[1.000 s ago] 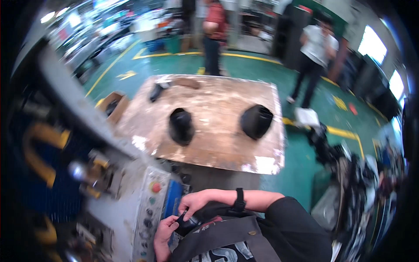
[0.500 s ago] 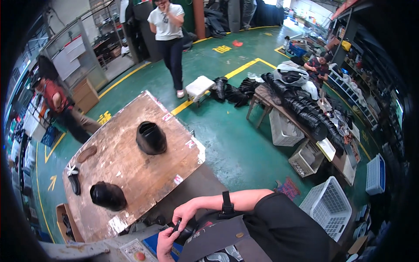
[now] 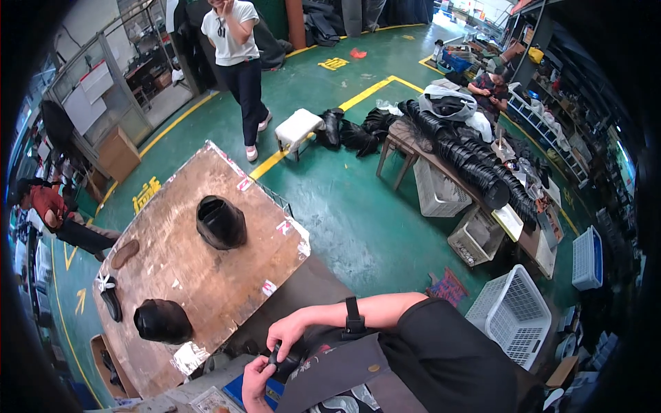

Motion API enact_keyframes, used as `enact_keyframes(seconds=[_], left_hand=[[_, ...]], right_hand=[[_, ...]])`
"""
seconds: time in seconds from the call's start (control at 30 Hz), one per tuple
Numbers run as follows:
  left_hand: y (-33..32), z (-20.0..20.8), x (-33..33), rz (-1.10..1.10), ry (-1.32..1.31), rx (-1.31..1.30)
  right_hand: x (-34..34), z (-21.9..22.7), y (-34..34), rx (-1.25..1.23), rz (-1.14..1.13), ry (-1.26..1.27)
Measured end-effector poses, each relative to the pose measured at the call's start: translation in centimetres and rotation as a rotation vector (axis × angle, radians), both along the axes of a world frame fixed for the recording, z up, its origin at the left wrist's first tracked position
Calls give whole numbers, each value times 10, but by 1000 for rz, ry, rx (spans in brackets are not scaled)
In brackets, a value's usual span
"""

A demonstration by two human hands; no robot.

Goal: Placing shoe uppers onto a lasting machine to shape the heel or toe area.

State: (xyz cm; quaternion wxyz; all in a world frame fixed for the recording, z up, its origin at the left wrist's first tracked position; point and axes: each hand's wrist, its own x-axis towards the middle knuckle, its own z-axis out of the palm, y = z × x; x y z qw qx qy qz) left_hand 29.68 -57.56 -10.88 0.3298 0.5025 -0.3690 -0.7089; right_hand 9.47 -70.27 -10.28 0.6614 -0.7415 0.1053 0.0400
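Close to my apron, both hands are closed on a small black leather-looking piece (image 3: 292,359), mostly hidden by my fingers and the apron; its exact kind I cannot make out. My right hand (image 3: 288,330), with a black strap on its forearm, pinches it from above. Just below and to the left, the fingertips of my left hand (image 3: 257,377) grip its lower edge. Beyond them is a worn wooden table (image 3: 206,275). On it stand a dark shoe-upper bundle (image 3: 222,224) and a second black bundle (image 3: 163,321), neither touched by a hand.
A brown sole (image 3: 124,255) and a black shoe (image 3: 110,300) lie at the table's left. A white crate (image 3: 513,316) sits to my right. Black stacked pieces (image 3: 468,162) fill a far bench. One person (image 3: 237,41) stands beyond the table; another in red (image 3: 51,206) is left.
The whole view has shifted slightly, with the scene moving left. At the far left, the person in red is lower and farther left. My hands keep their grip on the black piece.
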Motion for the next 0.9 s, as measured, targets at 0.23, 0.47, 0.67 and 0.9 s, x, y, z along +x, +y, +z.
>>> enact_keyframes(seconds=[0.23,0.47,0.67,0.9], left_hand=[[13,4,-1,75,6,43],[33,-1,3,139,49,-3],[42,2,6,137,32,-36],[55,2,22,234,107,-102]], right_hand=[[4,-3,-1,-29,38,-28],[20,-3,7,6,83,-44],[25,6,15,-16,79,-20],[52,1,21,115,49,23]])
